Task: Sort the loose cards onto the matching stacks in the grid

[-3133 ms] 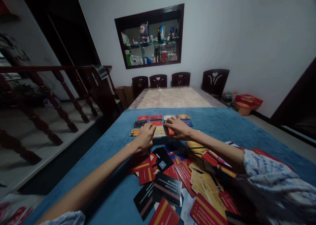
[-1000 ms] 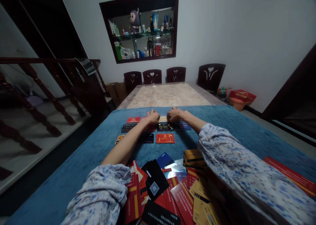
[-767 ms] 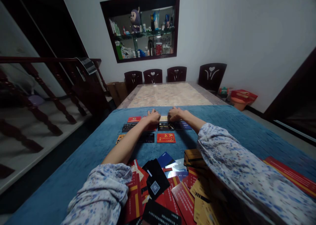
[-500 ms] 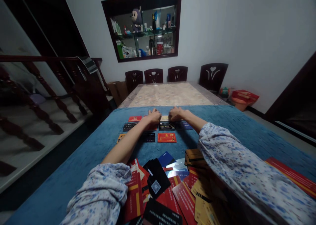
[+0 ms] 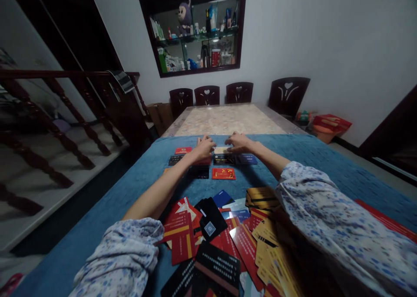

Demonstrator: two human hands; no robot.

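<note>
Near the far side of the blue cloth, a cream card [image 5: 221, 150] lies flat between my two hands. My left hand [image 5: 205, 146] rests low at its left edge, fingers apart and bent, over cards it partly hides. At the right edge of the cream card is my right hand [image 5: 240, 142], thumb and fingers apart and nothing seen between them. Laid out in rows around them are a red card [image 5: 183, 150], a black card [image 5: 223, 159], a dark blue card [image 5: 246, 159] and, closer to me, a red-and-gold card [image 5: 223, 173]. My left forearm covers part of these rows.
A loose pile holds black cards [image 5: 213, 223], red cards [image 5: 182, 234] and gold cards [image 5: 269, 240] close to me. The blue cloth [image 5: 124, 214] covers the near part of the table [image 5: 228, 120]. Dark chairs [image 5: 288, 96] stand behind; a wooden railing [image 5: 61, 110] runs left.
My right hand has lifted slightly and its fingers have spread, moving a little away from the cream card. My left fingers have loosened too. The view has shifted slightly.
</note>
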